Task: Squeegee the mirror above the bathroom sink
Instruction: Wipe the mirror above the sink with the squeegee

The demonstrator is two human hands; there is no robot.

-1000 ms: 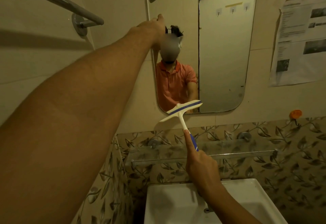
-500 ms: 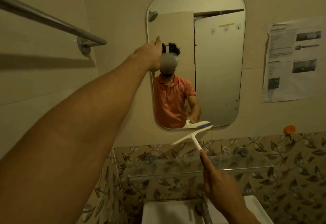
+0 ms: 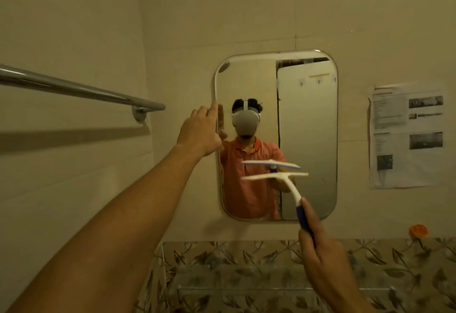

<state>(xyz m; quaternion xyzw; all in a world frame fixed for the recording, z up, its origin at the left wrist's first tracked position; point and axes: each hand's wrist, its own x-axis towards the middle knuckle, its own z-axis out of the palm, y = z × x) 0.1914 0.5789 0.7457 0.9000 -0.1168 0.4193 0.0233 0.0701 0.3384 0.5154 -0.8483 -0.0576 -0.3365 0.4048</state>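
From the head camera I see my left hand (image 3: 199,131) reaching up to the left edge of the mirror (image 3: 308,140), fingers straight and close together, their tips against the rim. My right hand (image 3: 320,251) grips the purple end of the squeegee (image 3: 278,176), fingers curled round the handle with the forefinger laid along it. The white blade lies almost level in front of the lower middle of the glass, its reflection just above it; I cannot tell whether the edge touches. A steel towel bar (image 3: 74,88) runs along the left wall, a printed paper sheet (image 3: 407,137) hangs right of the mirror, and leaf-patterned tiles (image 3: 222,258) run below.
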